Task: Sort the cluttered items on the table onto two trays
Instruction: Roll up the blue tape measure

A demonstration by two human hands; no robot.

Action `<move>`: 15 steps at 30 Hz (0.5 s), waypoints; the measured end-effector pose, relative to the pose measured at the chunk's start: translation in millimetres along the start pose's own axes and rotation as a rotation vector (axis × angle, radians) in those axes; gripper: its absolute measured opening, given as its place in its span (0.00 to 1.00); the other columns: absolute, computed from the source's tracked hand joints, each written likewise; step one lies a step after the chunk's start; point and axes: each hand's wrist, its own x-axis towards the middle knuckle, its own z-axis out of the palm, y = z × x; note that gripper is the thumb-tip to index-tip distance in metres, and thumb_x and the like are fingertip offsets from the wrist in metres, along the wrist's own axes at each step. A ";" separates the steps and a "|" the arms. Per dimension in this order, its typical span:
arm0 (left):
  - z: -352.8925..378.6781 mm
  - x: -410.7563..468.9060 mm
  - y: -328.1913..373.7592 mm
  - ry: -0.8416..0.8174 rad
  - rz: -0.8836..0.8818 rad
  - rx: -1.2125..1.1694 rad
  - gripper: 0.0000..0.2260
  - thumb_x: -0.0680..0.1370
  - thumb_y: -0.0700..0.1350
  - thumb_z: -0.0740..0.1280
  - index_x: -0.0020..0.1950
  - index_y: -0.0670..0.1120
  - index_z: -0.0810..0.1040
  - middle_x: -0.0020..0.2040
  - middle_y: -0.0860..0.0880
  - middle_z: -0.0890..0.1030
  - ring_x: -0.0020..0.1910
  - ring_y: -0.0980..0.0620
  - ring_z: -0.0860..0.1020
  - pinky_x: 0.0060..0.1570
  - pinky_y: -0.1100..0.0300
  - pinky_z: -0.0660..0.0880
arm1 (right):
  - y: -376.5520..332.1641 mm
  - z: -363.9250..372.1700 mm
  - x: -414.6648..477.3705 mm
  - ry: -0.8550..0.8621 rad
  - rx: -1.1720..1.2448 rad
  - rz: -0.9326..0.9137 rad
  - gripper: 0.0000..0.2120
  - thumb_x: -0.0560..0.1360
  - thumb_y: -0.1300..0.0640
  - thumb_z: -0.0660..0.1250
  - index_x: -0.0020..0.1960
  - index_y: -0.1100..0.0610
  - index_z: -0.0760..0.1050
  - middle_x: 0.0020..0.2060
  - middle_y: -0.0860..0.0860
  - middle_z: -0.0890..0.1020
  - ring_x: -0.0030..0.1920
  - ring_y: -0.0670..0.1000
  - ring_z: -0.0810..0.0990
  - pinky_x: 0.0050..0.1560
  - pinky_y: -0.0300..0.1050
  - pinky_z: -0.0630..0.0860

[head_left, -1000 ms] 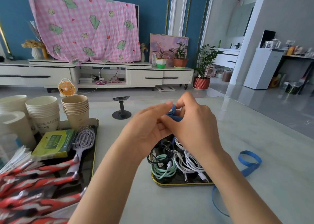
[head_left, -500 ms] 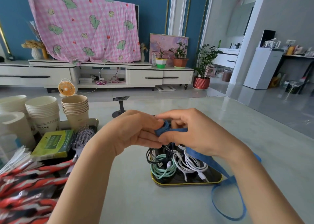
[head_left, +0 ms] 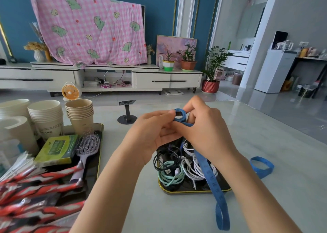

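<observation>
Gripping a blue soft measuring tape point(head_left: 180, 115) between both hands at the centre of the view, partly wound into a small roll. With the left hand point(head_left: 152, 132), pinching the roll from nine o'clock, thumb and fingers curled onto it. With the right hand point(head_left: 207, 132), pinching from three o'clock, forefinger hooked over the roll's top. Held up over the twelve o'clock end of a black rectangular tray with a gold rim point(head_left: 185, 193), clear of it.

Trailing loose from the roll, under the right hand and across that tray toward five o'clock, then folding back near the bottom edge. Looping again at four o'clock on the pale marble-look table point(head_left: 265, 135).

Inside that tray: a mint-green coiled cable point(head_left: 170, 177), white coiled cables point(head_left: 192, 169) and a black coiled cable point(head_left: 166, 156).

At eight o'clock, a second dark gold-rimmed tray point(head_left: 102, 129), carrying a lilac plastic hairbrush point(head_left: 87, 144), a flat green packet point(head_left: 58, 149), a stack of brown paper cups point(head_left: 79, 114) and red-and-white wrapped packets point(head_left: 44, 188).

At eleven o'clock from the hands, standing on the table, a black phone stand point(head_left: 127, 116).
</observation>
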 end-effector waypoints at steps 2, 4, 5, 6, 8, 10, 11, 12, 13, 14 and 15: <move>-5.3 0.3 3.5 0.028 0.007 0.058 0.06 0.77 0.38 0.64 0.49 0.36 0.78 0.39 0.40 0.84 0.33 0.49 0.83 0.35 0.59 0.81 | 1.8 -3.4 1.6 -0.090 0.046 0.007 0.14 0.69 0.48 0.72 0.46 0.54 0.71 0.23 0.44 0.71 0.25 0.44 0.69 0.29 0.41 0.66; -12.4 -0.7 8.4 0.030 -0.003 0.149 0.06 0.77 0.38 0.64 0.49 0.36 0.78 0.36 0.40 0.83 0.31 0.49 0.82 0.34 0.59 0.81 | 2.9 -8.9 2.4 -0.229 0.110 0.031 0.14 0.68 0.50 0.73 0.50 0.51 0.75 0.24 0.46 0.73 0.25 0.44 0.69 0.29 0.38 0.65; -16.0 -1.6 10.9 0.007 -0.027 0.195 0.07 0.77 0.38 0.63 0.49 0.35 0.78 0.36 0.40 0.83 0.31 0.48 0.82 0.34 0.59 0.81 | 3.4 -11.4 2.0 -0.300 0.150 0.039 0.14 0.68 0.51 0.74 0.52 0.49 0.77 0.25 0.47 0.75 0.25 0.43 0.70 0.30 0.38 0.66; -18.7 -3.0 13.2 -0.027 -0.059 0.238 0.07 0.77 0.38 0.63 0.48 0.35 0.78 0.35 0.39 0.83 0.31 0.48 0.82 0.33 0.59 0.80 | 3.7 -13.1 1.5 -0.367 0.190 0.037 0.15 0.68 0.51 0.74 0.53 0.48 0.77 0.27 0.49 0.77 0.27 0.46 0.73 0.33 0.41 0.68; -23.3 -5.5 16.5 -0.094 -0.122 0.315 0.07 0.76 0.38 0.63 0.46 0.35 0.78 0.35 0.39 0.83 0.32 0.47 0.83 0.32 0.60 0.80 | 1.9 -15.3 0.0 -0.475 0.245 0.018 0.16 0.68 0.52 0.74 0.54 0.44 0.78 0.32 0.51 0.81 0.33 0.52 0.79 0.40 0.48 0.74; -27.4 -6.8 19.3 -0.139 -0.152 0.357 0.07 0.74 0.39 0.64 0.45 0.35 0.78 0.36 0.39 0.83 0.32 0.47 0.83 0.31 0.60 0.79 | -0.6 -17.8 -0.4 -0.547 0.275 0.005 0.16 0.69 0.54 0.73 0.55 0.42 0.77 0.34 0.49 0.82 0.35 0.47 0.81 0.44 0.45 0.76; -29.4 -7.2 20.8 -0.158 -0.156 0.363 0.09 0.72 0.40 0.65 0.45 0.35 0.78 0.37 0.39 0.83 0.32 0.47 0.83 0.31 0.61 0.79 | -1.6 -19.4 -0.3 -0.567 0.286 0.001 0.16 0.70 0.55 0.73 0.55 0.41 0.77 0.34 0.48 0.82 0.35 0.44 0.81 0.44 0.41 0.75; -30.8 -7.7 21.9 -0.174 -0.157 0.360 0.11 0.69 0.42 0.66 0.45 0.35 0.79 0.38 0.38 0.83 0.33 0.47 0.83 0.31 0.61 0.79 | -2.7 -20.9 -0.3 -0.574 0.297 -0.003 0.16 0.70 0.55 0.72 0.54 0.39 0.76 0.32 0.48 0.81 0.35 0.42 0.80 0.43 0.38 0.74; -31.9 -8.0 22.6 -0.185 -0.157 0.352 0.13 0.67 0.43 0.66 0.46 0.35 0.79 0.38 0.38 0.83 0.33 0.48 0.83 0.31 0.62 0.79 | -3.7 -22.1 -0.4 -0.566 0.304 -0.007 0.16 0.70 0.56 0.72 0.53 0.39 0.75 0.31 0.48 0.80 0.34 0.41 0.79 0.41 0.35 0.72; -31.5 -8.2 22.4 -0.189 -0.155 0.341 0.14 0.67 0.43 0.66 0.46 0.35 0.79 0.38 0.38 0.83 0.33 0.48 0.83 0.31 0.62 0.79 | -4.6 -22.6 -0.5 -0.543 0.302 -0.009 0.15 0.70 0.56 0.72 0.52 0.39 0.75 0.31 0.48 0.80 0.32 0.41 0.78 0.39 0.34 0.71; -30.0 -8.0 21.4 -0.184 -0.149 0.331 0.13 0.68 0.44 0.65 0.47 0.36 0.79 0.37 0.39 0.83 0.33 0.48 0.83 0.31 0.62 0.78 | -5.4 -22.3 -0.7 -0.504 0.290 -0.008 0.14 0.70 0.55 0.73 0.50 0.41 0.75 0.30 0.49 0.80 0.31 0.41 0.76 0.37 0.33 0.70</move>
